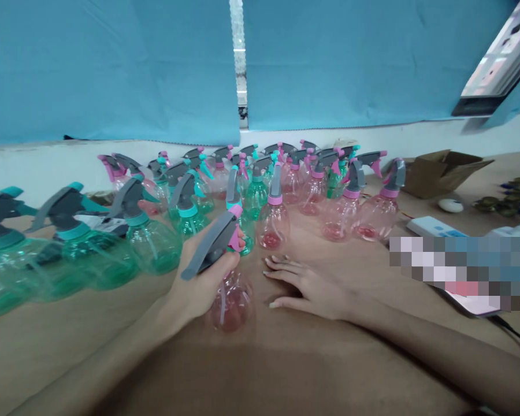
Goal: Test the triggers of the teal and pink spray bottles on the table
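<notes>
Left hand (204, 284) is wrapped around the neck of a pink spray bottle (231, 309), just beside the flat, loose-fingered right hand (309, 287) on the table (294, 370); thin-walled, probably light and slick, it seems best held there.

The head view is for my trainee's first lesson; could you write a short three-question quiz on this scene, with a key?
1. Which hand grips a spray bottle?
2. True or false: both hands hold a bottle.
3. The trigger of the gripped bottle is: A) teal, B) pink, C) yellow.

Key:
1. The left hand.
2. False; the right hand holds no bottle.
3. B.
</notes>
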### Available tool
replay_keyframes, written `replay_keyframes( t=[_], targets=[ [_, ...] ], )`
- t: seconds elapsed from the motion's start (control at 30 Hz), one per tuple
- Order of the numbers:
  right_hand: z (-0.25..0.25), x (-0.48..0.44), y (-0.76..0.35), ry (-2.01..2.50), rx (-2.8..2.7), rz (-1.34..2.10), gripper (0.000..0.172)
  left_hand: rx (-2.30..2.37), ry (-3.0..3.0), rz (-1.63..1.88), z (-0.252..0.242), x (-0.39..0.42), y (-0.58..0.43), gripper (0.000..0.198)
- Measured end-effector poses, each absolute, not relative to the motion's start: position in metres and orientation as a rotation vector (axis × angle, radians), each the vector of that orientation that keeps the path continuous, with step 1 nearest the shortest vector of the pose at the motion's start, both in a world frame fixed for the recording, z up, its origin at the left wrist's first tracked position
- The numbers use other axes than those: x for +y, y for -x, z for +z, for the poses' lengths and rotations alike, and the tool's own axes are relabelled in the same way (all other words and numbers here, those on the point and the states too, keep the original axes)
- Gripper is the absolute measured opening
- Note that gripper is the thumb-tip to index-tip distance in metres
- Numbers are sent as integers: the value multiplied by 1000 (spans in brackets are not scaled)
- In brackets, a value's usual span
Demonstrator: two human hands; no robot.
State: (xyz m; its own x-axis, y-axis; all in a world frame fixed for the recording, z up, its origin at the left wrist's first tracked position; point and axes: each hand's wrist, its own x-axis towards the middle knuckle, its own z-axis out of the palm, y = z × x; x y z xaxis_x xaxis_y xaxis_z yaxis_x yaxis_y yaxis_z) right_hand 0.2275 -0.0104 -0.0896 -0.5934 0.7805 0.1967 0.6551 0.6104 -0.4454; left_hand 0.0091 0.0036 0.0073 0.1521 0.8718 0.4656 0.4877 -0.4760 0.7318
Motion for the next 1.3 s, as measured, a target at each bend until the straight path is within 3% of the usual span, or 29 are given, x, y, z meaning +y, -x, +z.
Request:
replay_keyframes(
  t=[0.97, 1.3],
  targets=[
    [-89, -12, -227, 1148, -2446, 459, 62, 1338, -2114, 1197, 1, 4, -10, 1],
    [-89, -12, -227, 1178, -2480, 438, 65, 1286, -2118, 1193, 2, 4, -10, 19]
  ],
)
